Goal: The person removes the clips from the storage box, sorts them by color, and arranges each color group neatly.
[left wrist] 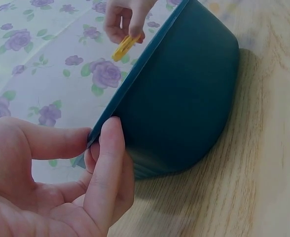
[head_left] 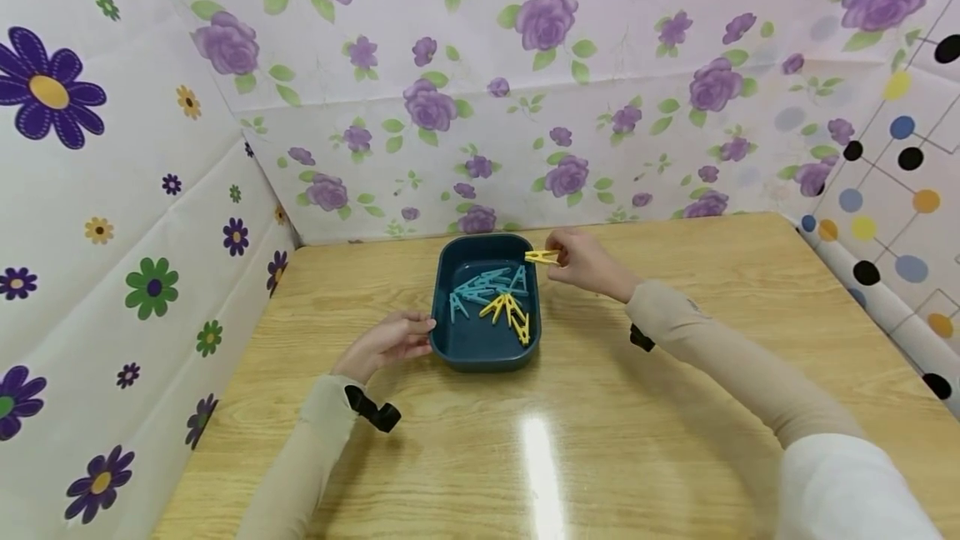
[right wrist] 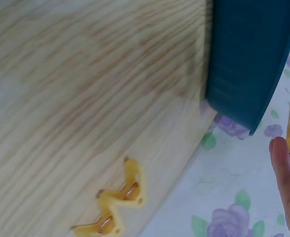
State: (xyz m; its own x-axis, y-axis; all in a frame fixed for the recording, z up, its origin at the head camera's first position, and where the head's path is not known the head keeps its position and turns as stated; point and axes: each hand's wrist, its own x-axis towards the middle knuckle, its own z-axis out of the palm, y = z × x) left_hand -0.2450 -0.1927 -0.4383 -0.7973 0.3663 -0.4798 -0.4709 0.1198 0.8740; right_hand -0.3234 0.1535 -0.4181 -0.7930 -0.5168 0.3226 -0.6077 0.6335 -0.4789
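Observation:
Between thumb and fingers my left hand (head_left: pixel 386 342) pinches the left rim of a dark teal plastic basin (head_left: pixel 483 357). The left wrist view shows that grip closely, with the thumb on the rim (left wrist: pixel 130 79) and fingertips against the outer wall. My right hand (head_left: pixel 588 263) holds a yellow clothespin (head_left: pixel 540 257) by one end, above the basin's far right edge. Inside the basin lie several blue clothespins (head_left: pixel 480 283), and beside them several yellow clothespins (head_left: pixel 522 330).
In the right wrist view, yellow clothespins (right wrist: pixel 108 224) lie on the wooden table (head_left: pixel 360 273) near its back edge. A flowered sheet (head_left: pixel 480 165) hangs behind the table, with patterned sheets at left (head_left: pixel 150 223) and right (head_left: pixel 885 190).

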